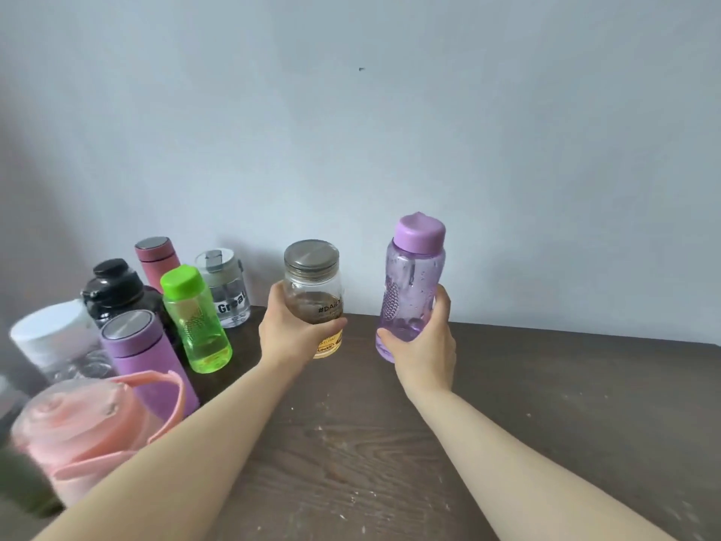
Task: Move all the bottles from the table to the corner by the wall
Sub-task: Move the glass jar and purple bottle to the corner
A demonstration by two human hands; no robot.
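Note:
My left hand [290, 334] grips a clear glass bottle [314, 285] with a metal lid and a yellow label, held upright near the wall. My right hand [425, 351] holds a clear purple bottle [411, 285] with a lilac cap, tilted slightly and just above the dark wooden table [390, 443]. Several bottles stand grouped at the left by the wall: a green bottle [195, 322], a purple flask [146, 357], a black bottle [117, 288], a maroon flask [156, 261], a clear "Great" bottle [228, 292], a white-lidded bottle [54, 337] and a pink jug [82, 427].
A pale grey wall [390, 130] runs along the back edge of the table. The table's surface to the right of my hands shows scuffed dark wood. A dark green blurred object [19, 490] sits at the lower left edge.

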